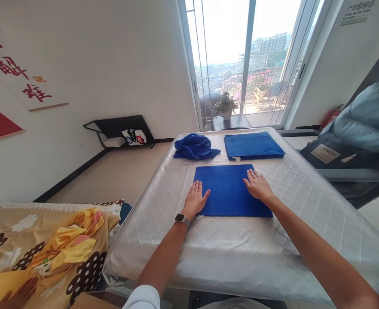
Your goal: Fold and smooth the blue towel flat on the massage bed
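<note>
A blue towel (pixel 225 193), folded into a flat rectangle, lies on the silver quilted table cover (pixel 228 249). My left hand (pixel 196 200) rests flat on its left edge, fingers together and thumb out to the side. On the towel's right side lies my right hand (pixel 258 186), palm down with fingers extended. Beyond the towel, at the back right, is a neat stack of folded blue towels (pixel 254 145) with a small white tag at its front. A crumpled blue towel (pixel 194 146) sits in a loose heap at the back left.
To the left, another person's hand (pixel 22 294) touches yellow cloth (pixel 76 240) on a patterned blanket (pixel 22 223). An armchair with a grey-blue cushion (pixel 363 116) stands at the right. Behind the table, a potted plant (pixel 227 107) is on a chair by the glass door.
</note>
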{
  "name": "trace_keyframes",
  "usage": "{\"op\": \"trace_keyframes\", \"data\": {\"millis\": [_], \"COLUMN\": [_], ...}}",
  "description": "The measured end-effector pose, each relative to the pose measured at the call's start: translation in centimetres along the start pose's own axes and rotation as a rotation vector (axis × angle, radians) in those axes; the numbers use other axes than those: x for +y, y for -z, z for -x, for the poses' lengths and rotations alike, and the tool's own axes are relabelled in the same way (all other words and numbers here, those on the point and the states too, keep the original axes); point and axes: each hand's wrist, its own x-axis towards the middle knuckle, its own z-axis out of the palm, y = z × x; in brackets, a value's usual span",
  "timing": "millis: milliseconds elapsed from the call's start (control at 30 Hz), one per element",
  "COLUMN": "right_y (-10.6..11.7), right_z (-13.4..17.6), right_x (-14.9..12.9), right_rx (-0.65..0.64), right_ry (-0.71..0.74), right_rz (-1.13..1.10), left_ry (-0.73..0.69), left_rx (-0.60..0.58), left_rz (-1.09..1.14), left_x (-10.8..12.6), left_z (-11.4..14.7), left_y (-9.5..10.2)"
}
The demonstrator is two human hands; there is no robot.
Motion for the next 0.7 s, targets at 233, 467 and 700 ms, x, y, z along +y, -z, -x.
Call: {"op": "trace_keyframes", "data": {"millis": [233,467,700], "right_y": [-2.7,-2.6,-2.3], "right_z": [-1.1,-1.0,-0.8], "right_x": [0.9,0.8,0.5], "right_rx": [0.016,-0.003,0.007], "right_ry": [-0.035,-0.040,-0.045], "right_rz": [-0.058,-0.074,-0.110], "left_ry": [-0.007,0.058,0.090], "left_rx": [-0.022,-0.029,-0.093], "left_rz": [-0.029,-0.064,-0.105], "left_x": [0.0,-0.3,-1.0], "left_z": [0.0,0.0,-0.5], "left_y": [0.3,0.2,1.4]}}
